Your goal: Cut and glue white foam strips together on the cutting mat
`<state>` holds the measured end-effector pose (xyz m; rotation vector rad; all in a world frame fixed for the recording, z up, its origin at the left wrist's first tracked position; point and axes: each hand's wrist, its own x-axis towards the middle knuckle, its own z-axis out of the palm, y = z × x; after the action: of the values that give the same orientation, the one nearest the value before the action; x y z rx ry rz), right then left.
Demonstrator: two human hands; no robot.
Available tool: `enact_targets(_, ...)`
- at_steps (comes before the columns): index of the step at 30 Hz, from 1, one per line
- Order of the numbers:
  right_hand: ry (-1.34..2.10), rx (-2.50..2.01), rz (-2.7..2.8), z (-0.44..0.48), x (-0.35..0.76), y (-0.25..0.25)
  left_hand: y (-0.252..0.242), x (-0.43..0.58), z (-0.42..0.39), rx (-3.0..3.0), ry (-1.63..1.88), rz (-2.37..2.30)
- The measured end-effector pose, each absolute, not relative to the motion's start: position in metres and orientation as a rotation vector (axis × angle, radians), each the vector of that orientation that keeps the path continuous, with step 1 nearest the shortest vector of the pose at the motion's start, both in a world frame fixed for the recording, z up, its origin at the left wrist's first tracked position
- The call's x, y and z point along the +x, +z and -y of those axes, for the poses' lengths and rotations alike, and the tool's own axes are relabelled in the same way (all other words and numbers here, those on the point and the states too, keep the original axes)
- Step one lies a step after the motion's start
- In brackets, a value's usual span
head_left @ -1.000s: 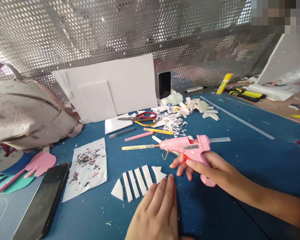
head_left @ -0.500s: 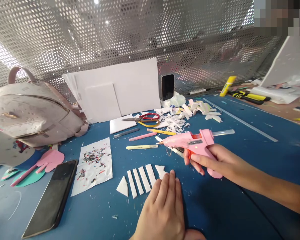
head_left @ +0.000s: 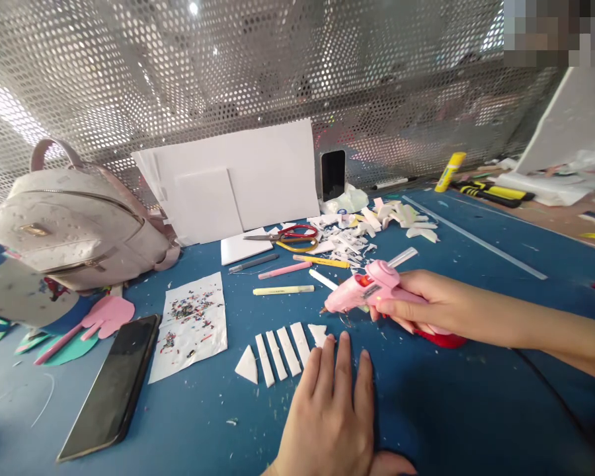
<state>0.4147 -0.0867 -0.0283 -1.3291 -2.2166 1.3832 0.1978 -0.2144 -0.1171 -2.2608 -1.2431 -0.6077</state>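
My right hand (head_left: 416, 304) is wrapped round the handle of a pink hot glue gun (head_left: 364, 289), with its nozzle pointing left and tilted down over the table. A clear glue stick (head_left: 402, 257) sticks out of its back end. My left hand (head_left: 330, 410) lies palm down, fingers stretched out and slightly spread. Its fingertips touch or partly cover a notched white foam piece (head_left: 317, 332). Left of that hand lie several white foam strips (head_left: 288, 352) in a row, ending in a triangular foam piece (head_left: 246, 365).
Behind are several markers (head_left: 283, 290), scissors (head_left: 297, 233) and a heap of white scraps (head_left: 347, 238). A phone (head_left: 112, 390), a paper with coloured bits (head_left: 193, 344) and a backpack (head_left: 79, 225) are at left. A cord (head_left: 550, 390) trails at right.
The glue gun has swung round and its nozzle has come lower, nearer my left hand. My left fingers have spread apart. The view has shifted slightly.
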Motion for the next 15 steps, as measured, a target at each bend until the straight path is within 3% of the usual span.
enact_targets(15,1.467,-1.224,2.348,0.077,0.399,-0.009,-0.123,0.202,0.215,-2.254,-0.594,1.203)
